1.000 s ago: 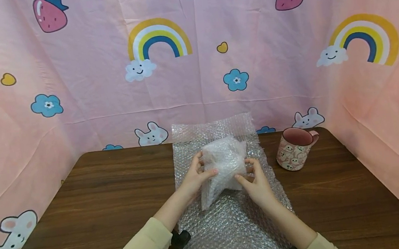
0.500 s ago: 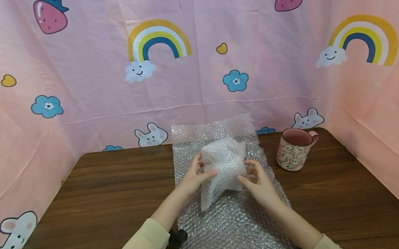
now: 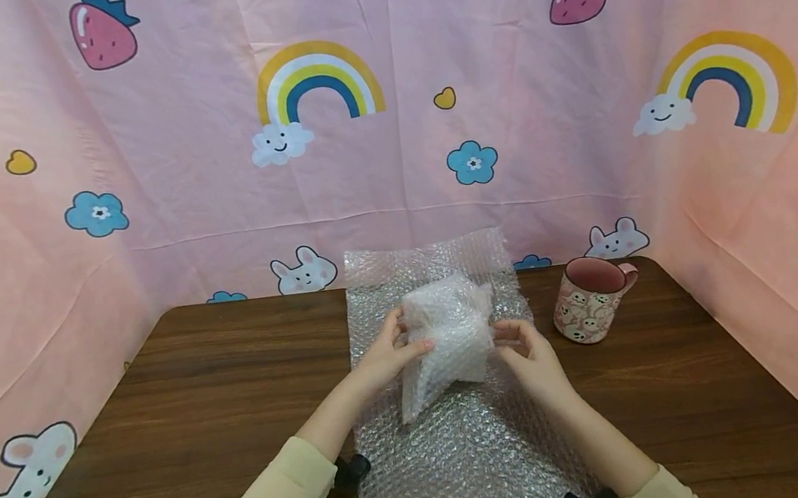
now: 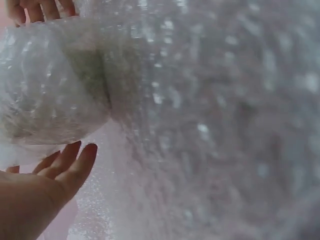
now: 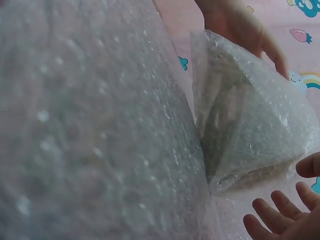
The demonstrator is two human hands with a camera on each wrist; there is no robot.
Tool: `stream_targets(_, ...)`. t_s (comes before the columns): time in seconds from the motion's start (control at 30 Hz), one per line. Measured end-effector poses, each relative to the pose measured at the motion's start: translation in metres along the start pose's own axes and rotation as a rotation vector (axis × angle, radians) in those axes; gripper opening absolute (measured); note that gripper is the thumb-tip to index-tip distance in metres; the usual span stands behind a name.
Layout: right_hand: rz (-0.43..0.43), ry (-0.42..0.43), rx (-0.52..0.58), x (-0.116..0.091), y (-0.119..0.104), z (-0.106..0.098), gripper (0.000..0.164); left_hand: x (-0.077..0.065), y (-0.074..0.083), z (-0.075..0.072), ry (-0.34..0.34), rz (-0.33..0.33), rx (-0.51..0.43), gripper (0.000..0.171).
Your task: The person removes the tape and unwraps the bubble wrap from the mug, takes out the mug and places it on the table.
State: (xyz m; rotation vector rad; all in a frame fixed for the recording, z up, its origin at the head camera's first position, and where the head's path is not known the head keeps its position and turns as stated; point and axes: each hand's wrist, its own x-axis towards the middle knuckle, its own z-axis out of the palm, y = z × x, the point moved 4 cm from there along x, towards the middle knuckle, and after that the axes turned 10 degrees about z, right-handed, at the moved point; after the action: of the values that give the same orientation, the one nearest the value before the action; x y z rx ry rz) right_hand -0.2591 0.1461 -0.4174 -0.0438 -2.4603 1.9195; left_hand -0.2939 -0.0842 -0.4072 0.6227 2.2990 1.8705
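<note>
A bubble-wrapped bundle (image 3: 447, 327), whitish and puffy with a pointed flap at its near left, sits over a flat sheet of bubble wrap (image 3: 464, 459). Through its layers a dim greenish-grey patch shows in the left wrist view. My left hand (image 3: 386, 356) grips the bundle's left side, thumb on the front and fingers behind. At the bundle's right edge is my right hand (image 3: 538, 361); in the right wrist view its fingers (image 5: 272, 217) are spread and stand apart from the wrap.
A pink patterned mug (image 3: 587, 300) stands upright at the right back, handle to the right. The brown wooden table (image 3: 236, 388) runs back to a pink printed cloth (image 3: 387, 158), against which the sheet's far end rises. Black wrist cameras hang under both forearms.
My right hand has drawn slightly away to the right, its thumb coming off the bundle's front. My left hand and the bundle have stayed nearly in place.
</note>
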Motion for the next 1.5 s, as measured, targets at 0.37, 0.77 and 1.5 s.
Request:
stream_targets(0.37,-0.092,0.021,-0.050,0.011,-0.011,-0.016,0.034,0.005,0.020,-0.003,0.080,0.047,0.052,0.086)
stream_targets(0.77,-0.121,-0.035,-0.073,0.025,-0.016,-0.020,0.040,0.010,0.023,0.004,0.108,0.037,0.121,0.095)
stream_targets(1.5,-0.116,0.046,0.023,0.035,-0.017,-0.007,0.026,0.012,0.013,0.012,0.107,0.051,0.093,0.104)
